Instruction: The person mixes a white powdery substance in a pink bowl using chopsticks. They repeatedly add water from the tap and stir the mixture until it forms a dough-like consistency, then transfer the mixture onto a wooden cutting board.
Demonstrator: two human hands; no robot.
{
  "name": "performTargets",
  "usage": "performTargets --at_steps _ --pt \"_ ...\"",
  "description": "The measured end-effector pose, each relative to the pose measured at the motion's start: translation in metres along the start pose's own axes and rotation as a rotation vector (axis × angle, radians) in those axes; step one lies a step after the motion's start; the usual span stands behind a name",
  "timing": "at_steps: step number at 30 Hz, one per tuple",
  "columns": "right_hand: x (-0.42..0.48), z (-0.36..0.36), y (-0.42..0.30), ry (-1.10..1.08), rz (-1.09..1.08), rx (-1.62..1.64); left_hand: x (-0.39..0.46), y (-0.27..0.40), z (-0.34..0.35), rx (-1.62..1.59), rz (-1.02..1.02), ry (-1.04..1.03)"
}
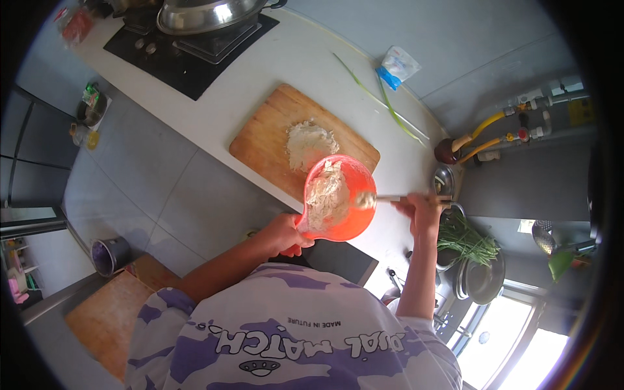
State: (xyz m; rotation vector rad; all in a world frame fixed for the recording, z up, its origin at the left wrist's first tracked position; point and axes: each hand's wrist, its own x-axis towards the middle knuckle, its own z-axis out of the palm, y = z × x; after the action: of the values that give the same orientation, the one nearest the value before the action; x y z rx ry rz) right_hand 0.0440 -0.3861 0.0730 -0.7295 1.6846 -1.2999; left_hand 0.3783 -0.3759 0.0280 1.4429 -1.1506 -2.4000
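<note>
My left hand (283,235) grips the handle of a red plastic bowl (363,222), which is tilted so that its inside faces me. Lumpy, partly wet flour dough (327,197) fills the bowl's left side. In my right hand (423,212) is a slender wooden utensil (387,198), reaching into the bowl from the right. Its dough-coated tip is blurred, and I cannot tell whether it is chopsticks or a spoon. The bowl hangs over the near right part of a wooden cutting board (261,129), where a heap of dry flour (309,141) lies.
Green onion stalks (390,105) and a plastic packet (399,66) lie on the white countertop (312,58) by the wall. A gas stove (195,58) carries a steel pan (209,14) at the far left. Long green vegetables (468,239) and a dark pan (483,280) are at the right.
</note>
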Motion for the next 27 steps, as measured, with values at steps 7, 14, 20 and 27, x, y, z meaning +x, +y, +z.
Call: performTargets --at_steps 7,14,20,27 --pt "0.011 0.138 -0.041 -0.518 -0.373 -0.366 -0.002 0.005 0.003 0.071 0.006 0.009" --pt "-0.025 0.158 -0.059 -0.955 -0.498 -0.622 -0.001 0.009 0.003 0.070 0.002 0.012" --pt "0.027 0.063 -0.031 -0.438 -0.453 -0.468 0.000 0.010 0.002 -0.003 -0.032 0.025" --pt "-0.105 0.007 0.052 -0.554 -0.264 0.083 0.005 0.008 -0.006 -0.107 -0.053 -0.020"
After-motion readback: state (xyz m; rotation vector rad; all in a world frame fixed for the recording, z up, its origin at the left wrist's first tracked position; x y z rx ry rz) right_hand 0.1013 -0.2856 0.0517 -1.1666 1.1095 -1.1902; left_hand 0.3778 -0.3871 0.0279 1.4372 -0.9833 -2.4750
